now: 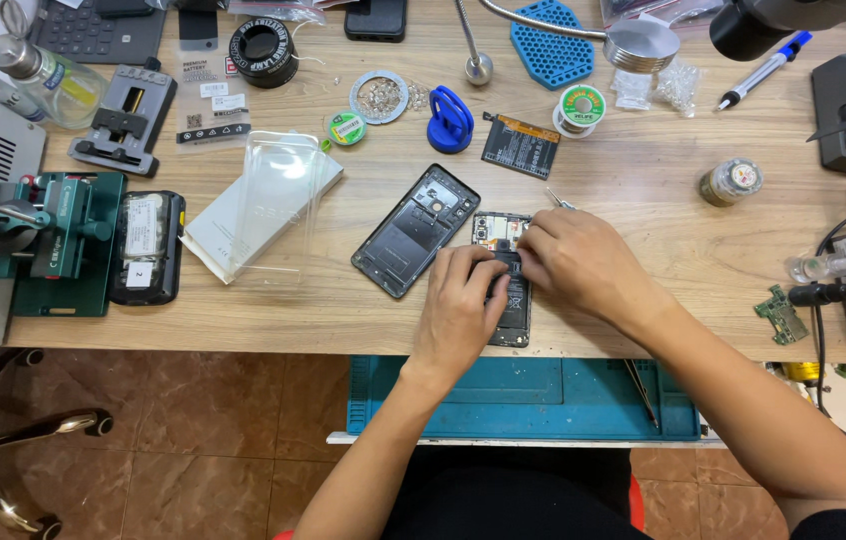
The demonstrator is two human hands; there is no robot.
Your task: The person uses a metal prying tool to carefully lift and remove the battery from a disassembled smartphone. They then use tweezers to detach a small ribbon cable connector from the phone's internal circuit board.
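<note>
An opened black phone (pixel 509 272) lies near the front edge of the wooden desk (pixel 643 190), its inner boards showing. My left hand (pixel 463 310) rests on its lower half, fingers curled over the middle. My right hand (pixel 575 258) presses on the phone from the right and pinches thin metal tweezers (pixel 559 200) whose tips stick out behind the fingers. The phone's removed black back cover (pixel 415 230) lies tilted just to the left, inside up.
A clear case on a white box (pixel 265 205), a blue suction cup (pixel 450 120), a loose battery (pixel 521 146), solder reels (pixel 581 106), a small jar (pixel 731 182), a green clamp fixture (pixel 53 240), another phone (pixel 147 247) and a blue mat drawer (pixel 523 398) below the desk edge.
</note>
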